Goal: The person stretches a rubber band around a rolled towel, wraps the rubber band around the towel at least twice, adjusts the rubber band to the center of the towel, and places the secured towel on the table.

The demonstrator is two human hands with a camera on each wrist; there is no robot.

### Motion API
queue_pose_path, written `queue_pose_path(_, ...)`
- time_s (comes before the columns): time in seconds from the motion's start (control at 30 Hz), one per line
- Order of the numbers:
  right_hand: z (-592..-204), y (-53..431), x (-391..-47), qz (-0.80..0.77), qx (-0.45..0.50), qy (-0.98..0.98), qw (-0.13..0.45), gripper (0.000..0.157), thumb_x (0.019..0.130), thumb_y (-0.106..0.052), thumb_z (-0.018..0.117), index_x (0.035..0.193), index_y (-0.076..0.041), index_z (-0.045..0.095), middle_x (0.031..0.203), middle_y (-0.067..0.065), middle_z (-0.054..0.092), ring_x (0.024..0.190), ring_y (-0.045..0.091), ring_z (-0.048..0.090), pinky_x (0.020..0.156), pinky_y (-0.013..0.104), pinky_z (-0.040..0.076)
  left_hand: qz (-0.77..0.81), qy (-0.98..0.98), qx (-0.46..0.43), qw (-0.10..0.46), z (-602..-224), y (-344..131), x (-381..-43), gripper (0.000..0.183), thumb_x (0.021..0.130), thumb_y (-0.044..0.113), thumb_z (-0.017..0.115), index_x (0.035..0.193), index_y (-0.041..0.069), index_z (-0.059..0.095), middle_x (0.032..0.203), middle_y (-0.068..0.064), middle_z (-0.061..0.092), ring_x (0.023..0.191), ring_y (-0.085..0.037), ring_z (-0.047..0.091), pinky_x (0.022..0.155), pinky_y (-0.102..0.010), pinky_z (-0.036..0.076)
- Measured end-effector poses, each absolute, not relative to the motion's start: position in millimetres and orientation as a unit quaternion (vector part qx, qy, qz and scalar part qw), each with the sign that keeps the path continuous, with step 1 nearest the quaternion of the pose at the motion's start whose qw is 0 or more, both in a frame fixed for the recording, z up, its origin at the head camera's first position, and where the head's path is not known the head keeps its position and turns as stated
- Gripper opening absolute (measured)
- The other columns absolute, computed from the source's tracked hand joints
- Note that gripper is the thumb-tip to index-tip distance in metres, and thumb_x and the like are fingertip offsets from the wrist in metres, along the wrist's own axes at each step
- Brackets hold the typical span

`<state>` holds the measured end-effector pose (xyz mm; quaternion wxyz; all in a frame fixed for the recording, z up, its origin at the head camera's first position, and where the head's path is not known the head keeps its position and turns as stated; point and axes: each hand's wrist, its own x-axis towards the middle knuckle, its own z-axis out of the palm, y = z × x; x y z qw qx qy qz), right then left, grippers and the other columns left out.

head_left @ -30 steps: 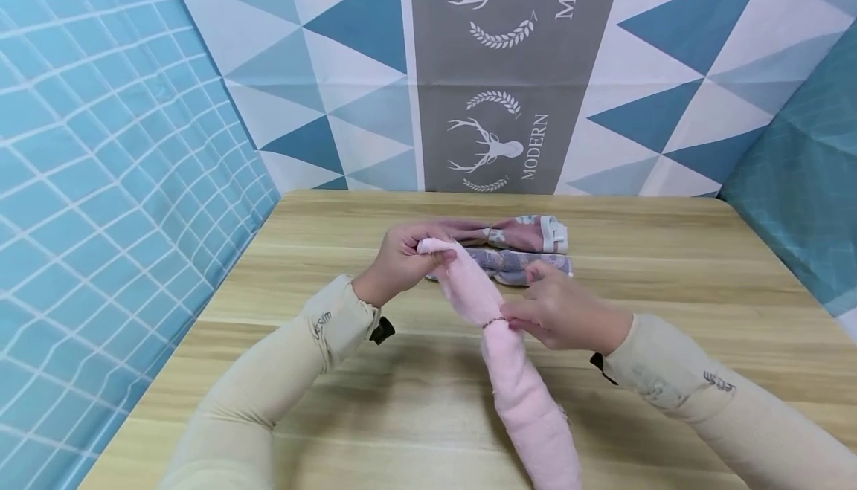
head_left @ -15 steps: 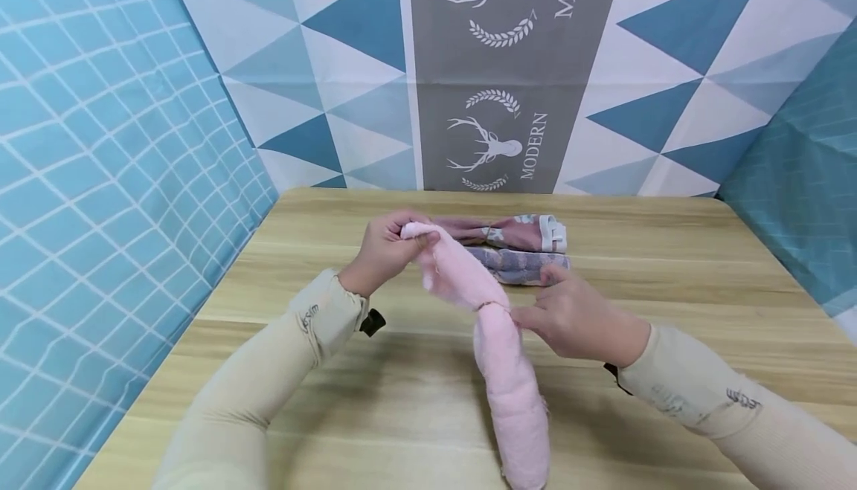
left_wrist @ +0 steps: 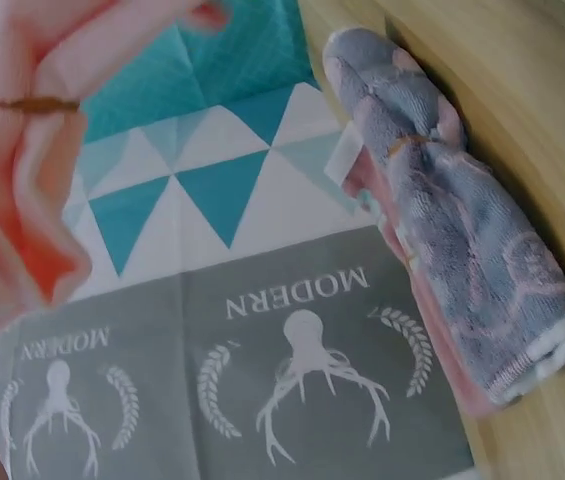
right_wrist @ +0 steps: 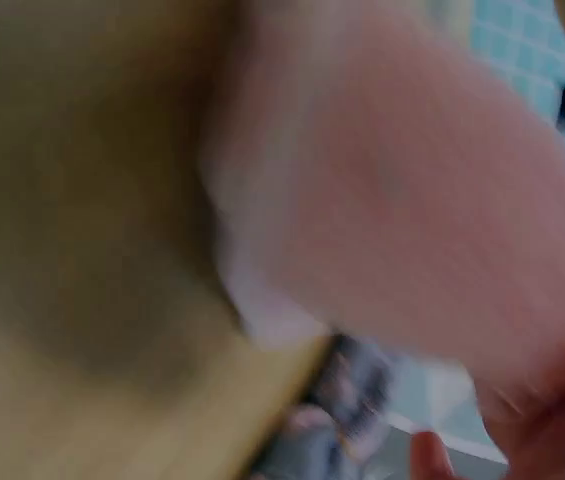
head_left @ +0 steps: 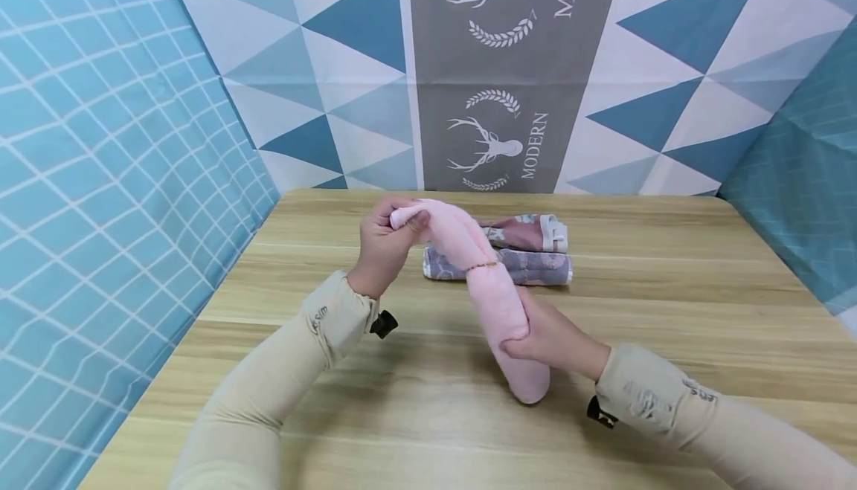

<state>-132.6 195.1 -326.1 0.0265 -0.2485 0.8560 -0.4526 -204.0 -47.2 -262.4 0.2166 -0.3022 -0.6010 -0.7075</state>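
Observation:
A pink rolled towel (head_left: 498, 300), cinched by a thin brown band (head_left: 482, 265), slants over the table between both hands. My left hand (head_left: 387, 245) pinches its upper end, thumb on top. Lower down, below the band, my right hand (head_left: 552, 335) grips the roll from the right side. In the left wrist view, the towel's pink folds (left_wrist: 22, 180) show at the left edge with the band around them. Motion blurs the right wrist view, where the pink towel (right_wrist: 392, 190) fills much of the picture.
Behind the hands, a purple-grey rolled towel (head_left: 538, 267) lies in front of a dusky-pink rolled one (head_left: 525, 236); the pink towel partly covers both. The wooden table (head_left: 669, 267) meets a patterned backdrop (head_left: 355, 133). A blue checked sheet (head_left: 100, 200) hangs at left.
The right hand has left the band and now grips the lower roll. The towel's lower end has come up and away from the front. The left hand has shifted slightly up.

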Motion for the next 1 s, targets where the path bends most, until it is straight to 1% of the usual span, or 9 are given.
queue_pose_path(0.1, -332, 201, -137, -0.408, -0.228, 0.884, -0.027, 0.059, 0.065, -0.003, 0.075, 0.118, 0.009, 0.051, 0.099, 0.016, 0.064, 0.082, 0.023, 0.060, 0.072, 0.038, 0.053, -0.693, -0.617, -0.319, 0.193, -265, -59, -208, 0.011, 0.082, 0.005, 0.074, 0.081, 0.000, 0.064, 0.092, 0.013, 0.063, 0.087, -0.006, 0.057, 0.071, -0.019, 0.050)
queue_pose_path(0.13, -332, 206, -139, -0.397, -0.219, 0.891, -0.040, 0.058, 0.065, -0.002, 0.076, 0.117, 0.009, 0.052, 0.099, 0.017, 0.064, 0.082, 0.025, 0.061, 0.072, 0.041, 0.053, -0.689, -0.625, -0.325, 0.170, -266, -65, -210, 0.011, 0.081, -0.003, 0.072, 0.079, 0.006, 0.066, 0.093, 0.013, 0.063, 0.088, -0.007, 0.057, 0.071, -0.019, 0.050)
queue_pose_path(0.2, -330, 220, -145, -0.361, -0.206, 0.908, -0.059, 0.058, 0.067, -0.001, 0.077, 0.118, 0.007, 0.052, 0.101, 0.020, 0.064, 0.084, 0.030, 0.062, 0.074, 0.047, 0.052, -0.674, -0.648, -0.334, 0.118, -268, -77, -213, 0.033, 0.076, -0.018, 0.066, 0.076, 0.014, 0.067, 0.095, 0.009, 0.063, 0.089, -0.008, 0.058, 0.070, -0.020, 0.052)
queue_pose_path(0.27, -327, 234, -152, -0.319, -0.210, 0.921, -0.076, 0.060, 0.068, 0.000, 0.079, 0.121, 0.006, 0.052, 0.105, 0.024, 0.064, 0.089, 0.037, 0.063, 0.077, 0.053, 0.049, -0.648, -0.676, -0.346, 0.063, -272, -88, -217, 0.036, 0.071, -0.024, 0.064, 0.074, 0.013, 0.066, 0.097, -0.001, 0.064, 0.087, -0.010, 0.058, 0.067, -0.020, 0.051)
queue_pose_path(0.33, -325, 248, -158, -0.278, -0.223, 0.931, -0.082, 0.058, 0.069, 0.001, 0.078, 0.120, 0.006, 0.052, 0.106, 0.025, 0.064, 0.090, 0.039, 0.063, 0.078, 0.055, 0.048, -0.597, -0.714, -0.365, 0.030, -278, -98, -221, 0.027, 0.069, -0.023, 0.066, 0.071, 0.004, 0.062, 0.096, -0.011, 0.063, 0.086, -0.012, 0.057, 0.065, -0.020, 0.051)
queue_pose_path(0.47, -324, 267, -170, -0.191, -0.308, 0.926, -0.102, 0.051, 0.067, 0.004, 0.078, 0.113, 0.003, 0.057, 0.105, 0.019, 0.065, 0.090, 0.035, 0.063, 0.079, 0.052, 0.049, -0.418, -0.788, -0.449, 0.047, -294, -107, -229, 0.023, 0.068, -0.018, 0.068, 0.065, 0.001, 0.055, 0.092, -0.017, 0.060, 0.083, -0.019, 0.056, 0.066, -0.023, 0.048)
queue_pose_path(0.67, -336, 278, -185, -0.085, -0.465, 0.861, -0.186, 0.051, 0.057, 0.002, 0.083, 0.102, -0.015, 0.065, 0.091, 0.001, 0.061, 0.074, 0.020, 0.062, 0.055, 0.035, 0.050, -0.167, -0.795, -0.571, 0.115, -306, -101, -231, 0.032, 0.060, -0.018, 0.056, 0.060, 0.009, 0.040, 0.080, -0.008, 0.047, 0.068, -0.018, 0.046, 0.059, -0.024, 0.042)
queue_pose_path(0.87, -339, 283, -194, -0.068, -0.507, 0.835, -0.201, 0.052, 0.054, 0.000, 0.085, 0.100, -0.014, 0.065, 0.087, 0.003, 0.058, 0.070, 0.020, 0.057, 0.052, 0.034, 0.049, -0.146, -0.810, -0.564, 0.065, -304, -95, -232, 0.039, 0.058, -0.018, 0.047, 0.060, 0.015, 0.027, 0.075, -0.002, 0.034, 0.067, -0.014, 0.033, 0.057, -0.023, 0.032)
queue_pose_path(1.0, -334, 284, -197, -0.032, -0.525, 0.829, -0.192, 0.053, 0.053, -0.004, 0.089, 0.101, -0.013, 0.066, 0.086, 0.005, 0.058, 0.071, 0.020, 0.057, 0.054, 0.035, 0.051, -0.133, -0.824, -0.550, 0.032, -307, -95, -236, 0.038, 0.059, -0.017, 0.048, 0.060, 0.015, 0.027, 0.075, -0.001, 0.032, 0.067, -0.015, 0.033, 0.059, -0.024, 0.032)
